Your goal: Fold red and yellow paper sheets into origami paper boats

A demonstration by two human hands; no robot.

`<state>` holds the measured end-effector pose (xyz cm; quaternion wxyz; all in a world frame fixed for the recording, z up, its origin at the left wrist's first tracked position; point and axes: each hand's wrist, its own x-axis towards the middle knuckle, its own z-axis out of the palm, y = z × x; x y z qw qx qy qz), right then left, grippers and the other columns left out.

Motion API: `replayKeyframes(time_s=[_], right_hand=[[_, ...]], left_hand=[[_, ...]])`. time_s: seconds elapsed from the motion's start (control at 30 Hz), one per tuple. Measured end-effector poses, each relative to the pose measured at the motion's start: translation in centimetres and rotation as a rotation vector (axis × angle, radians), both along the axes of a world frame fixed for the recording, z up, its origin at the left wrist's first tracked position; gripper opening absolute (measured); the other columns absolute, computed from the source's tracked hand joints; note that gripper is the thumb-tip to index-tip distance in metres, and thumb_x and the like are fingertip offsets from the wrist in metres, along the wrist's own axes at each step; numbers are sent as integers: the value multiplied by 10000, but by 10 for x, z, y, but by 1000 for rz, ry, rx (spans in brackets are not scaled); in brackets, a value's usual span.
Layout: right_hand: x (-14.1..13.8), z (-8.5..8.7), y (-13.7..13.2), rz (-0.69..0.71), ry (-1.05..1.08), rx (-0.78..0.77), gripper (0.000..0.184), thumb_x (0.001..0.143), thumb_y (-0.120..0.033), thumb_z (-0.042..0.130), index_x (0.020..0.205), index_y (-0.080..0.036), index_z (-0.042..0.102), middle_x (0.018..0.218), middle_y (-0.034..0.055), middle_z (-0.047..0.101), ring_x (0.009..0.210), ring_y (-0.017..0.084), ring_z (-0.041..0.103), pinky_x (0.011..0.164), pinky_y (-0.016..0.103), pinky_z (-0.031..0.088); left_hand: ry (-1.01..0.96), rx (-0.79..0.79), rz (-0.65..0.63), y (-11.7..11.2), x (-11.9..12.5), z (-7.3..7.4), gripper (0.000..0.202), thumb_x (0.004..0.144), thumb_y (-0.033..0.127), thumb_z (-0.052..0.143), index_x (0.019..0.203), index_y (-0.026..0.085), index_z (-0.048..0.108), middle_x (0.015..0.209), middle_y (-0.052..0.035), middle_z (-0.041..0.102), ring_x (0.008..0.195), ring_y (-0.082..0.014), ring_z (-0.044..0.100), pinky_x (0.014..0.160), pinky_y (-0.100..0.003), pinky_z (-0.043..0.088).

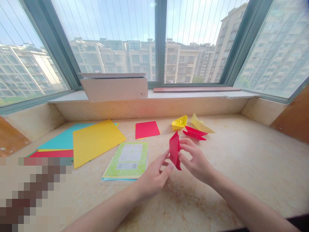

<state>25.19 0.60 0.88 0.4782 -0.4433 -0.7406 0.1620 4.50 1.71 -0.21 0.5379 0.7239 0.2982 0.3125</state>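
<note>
A half-folded red paper piece stands upright between both my hands, just above the marble sill. My left hand pinches its lower left side with thumb and fingers closed on it. On the other side, my right hand grips its right edge, fingers curled around the paper. Just beyond lie a folded red paper shape, a small yellow folded boat and a flat yellow folded piece.
A red paper square lies at centre back. A large yellow sheet overlaps teal and red sheets at the left. A green paper pack sits near my left hand. A white box stands on the window ledge.
</note>
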Motion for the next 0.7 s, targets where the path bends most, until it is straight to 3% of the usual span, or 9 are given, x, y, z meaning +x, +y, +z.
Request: replayKeyframes(time_s=[0.17, 0.27, 0.37, 0.53, 0.7], right_hand=[[1, 0, 0, -58, -11, 59, 139, 936, -173, 611, 974, -250, 721, 1095, 69, 665, 1093, 255, 628, 929, 406, 532], [1, -1, 0, -34, -16, 79, 130, 953, -179, 600, 952, -244, 711, 1029, 66, 686, 1015, 243, 656, 873, 390, 550], [1, -2, 0, 14, -24, 109, 164, 956, -168, 608, 1048, -254, 714, 1073, 68, 705, 998, 229, 668, 870, 383, 557], [-1, -2, -3, 72, -38, 115, 254, 974, -180, 608, 1206, -257, 678, 1163, 81, 716, 1062, 226, 678, 917, 382, 562], [-2, -1, -8, 85, -117, 98, 342, 959, -241, 662, 1299, -250, 620, 1232, 98, 700, 1128, 250, 670, 949, 400, 560]], left_hand=[[-28, 155, 170, 4, -2, -2, 506, 994, 344, 551, 1477, 207, 484, 1431, -161, 540, 1273, -285, 553, 1013, -466, 532], [-75, 242, 228, 5, -2, 1, 407, 984, 309, 573, 1377, 203, 578, 1357, -147, 586, 1230, -274, 589, 1027, -459, 532], [-138, 251, 201, 4, 0, 6, 326, 986, 273, 572, 1299, 205, 630, 1270, -124, 636, 1152, -248, 644, 1011, -427, 554], [-189, 238, 168, 4, 1, 6, 321, 1007, 290, 560, 1311, 216, 632, 1292, -115, 624, 1223, -247, 619, 1076, -421, 524], [-222, 143, 151, 2, -1, 2, 336, 1005, 351, 590, 1312, 214, 597, 1307, -133, 607, 1225, -270, 619, 1029, -443, 556]])
